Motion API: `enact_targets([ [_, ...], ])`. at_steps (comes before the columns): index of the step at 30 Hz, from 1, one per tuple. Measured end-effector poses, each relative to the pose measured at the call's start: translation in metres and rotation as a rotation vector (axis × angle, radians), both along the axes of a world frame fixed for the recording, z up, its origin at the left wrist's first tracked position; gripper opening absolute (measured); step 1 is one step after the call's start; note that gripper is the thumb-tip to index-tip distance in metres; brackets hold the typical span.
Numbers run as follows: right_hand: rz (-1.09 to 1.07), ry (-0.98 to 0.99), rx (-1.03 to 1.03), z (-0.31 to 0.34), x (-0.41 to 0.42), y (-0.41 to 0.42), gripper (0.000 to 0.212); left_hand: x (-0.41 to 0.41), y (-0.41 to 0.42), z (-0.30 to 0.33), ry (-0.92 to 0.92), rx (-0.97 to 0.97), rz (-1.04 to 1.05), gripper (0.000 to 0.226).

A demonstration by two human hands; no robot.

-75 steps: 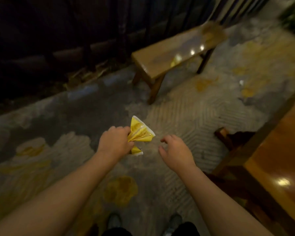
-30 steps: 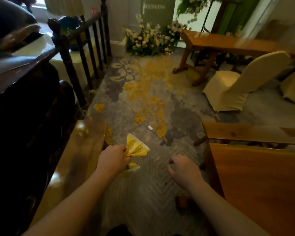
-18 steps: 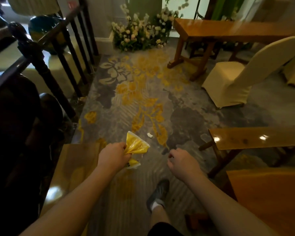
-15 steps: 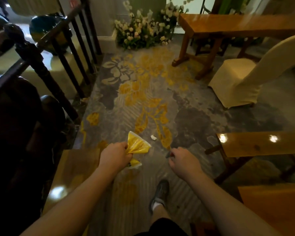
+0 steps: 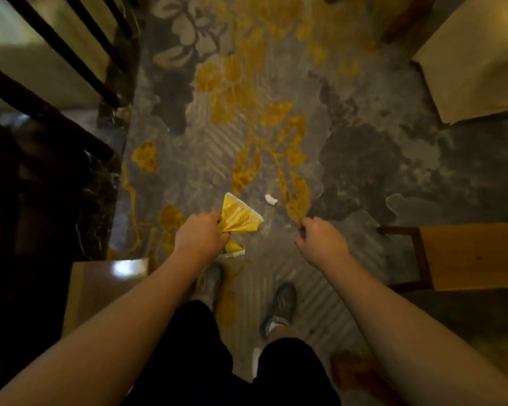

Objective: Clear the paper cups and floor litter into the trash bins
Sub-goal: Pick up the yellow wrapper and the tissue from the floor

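Crumpled yellow plastic wrapper with white edge (image 5: 238, 221): pinched in the fist of the left hand (image 5: 200, 236), arm extended forward at waist height. Right hand (image 5: 320, 241): loosely curled, whether it holds anything cannot be told. Small white paper scrap (image 5: 271, 199): on grey carpet with gold floral pattern (image 5: 276, 118), just beyond the wrapper. Dark wooden railing (image 5: 50, 83) left; wooden bench (image 5: 475, 256) right.

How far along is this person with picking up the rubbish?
Partly there. The left hand already grips a crumpled yellow wrapper, so some litter is collected. The right hand is loosely curled and seems to carry nothing. A small white scrap lies on the carpet just ahead, not yet picked up. No trash bin or paper cups are in view, so nothing visible shows the binning done.
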State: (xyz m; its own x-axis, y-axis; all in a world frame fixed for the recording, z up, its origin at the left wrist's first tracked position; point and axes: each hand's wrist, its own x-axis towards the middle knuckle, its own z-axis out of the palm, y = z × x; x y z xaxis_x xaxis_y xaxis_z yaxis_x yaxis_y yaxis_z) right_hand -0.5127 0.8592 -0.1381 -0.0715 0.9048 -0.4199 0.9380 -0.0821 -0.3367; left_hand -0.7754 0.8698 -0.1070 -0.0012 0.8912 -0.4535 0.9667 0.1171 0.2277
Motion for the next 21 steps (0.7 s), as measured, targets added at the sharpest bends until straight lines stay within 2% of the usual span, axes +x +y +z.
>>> enact_targets([
  [6, -0.097, -0.02, -0.1, -0.133, -0.017, 0.077, 0.026, -0.009, 0.092, -0.133, 0.003, -0.096, -0.065, 0.025],
  [11, -0.151, -0.044, -0.209, -0.285, -0.043, 0.142, 0.031, -0.033, 0.16, -0.275, -0.012, -0.123, -0.081, 0.025],
  [17, -0.103, -0.055, -0.232, -0.452, -0.061, 0.198, 0.042, -0.056, 0.203, -0.431, -0.008, -0.127, -0.116, 0.032],
  [21, -0.089, -0.11, -0.213, -0.54, -0.072, 0.22, 0.046, -0.06, 0.212, -0.511, -0.033, -0.153, -0.119, 0.031],
])
